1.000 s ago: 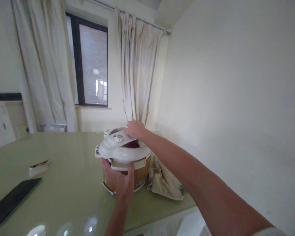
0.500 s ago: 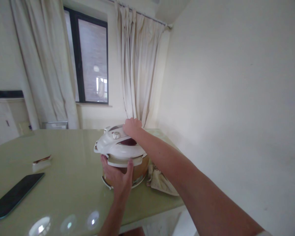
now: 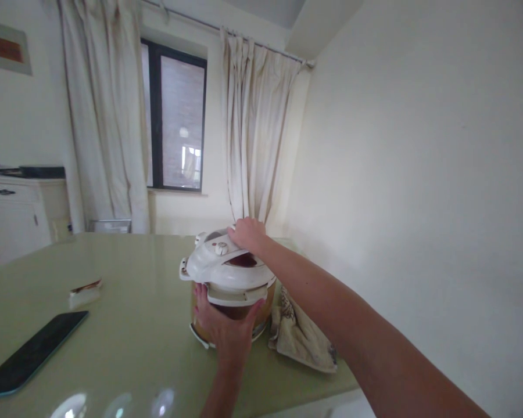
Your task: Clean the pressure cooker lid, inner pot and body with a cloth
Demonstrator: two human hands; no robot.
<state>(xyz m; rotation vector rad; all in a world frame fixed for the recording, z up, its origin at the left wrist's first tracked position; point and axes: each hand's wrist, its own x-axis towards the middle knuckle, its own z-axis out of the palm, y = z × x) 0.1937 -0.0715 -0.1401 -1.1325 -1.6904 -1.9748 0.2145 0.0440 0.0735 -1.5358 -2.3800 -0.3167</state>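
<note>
An electric pressure cooker with a white lid and a tan body stands upright on the table. My right hand is closed over the handle on top of its lid, beside a small white knob. Low on the near side, my left hand braces the body just under the white side handle, thumb and fingers spread around it. Part of the cooker's right side is hidden behind my right forearm.
A crumpled beige cloth lies right of the cooker. On the left of the pale green tabletop are a dark flat slab-like object and a small thin item. A wall rises close on the right.
The whole view has shifted, so the cooker, hands and table things sit farther right and a little lower. Both hands keep their places on the cooker.
</note>
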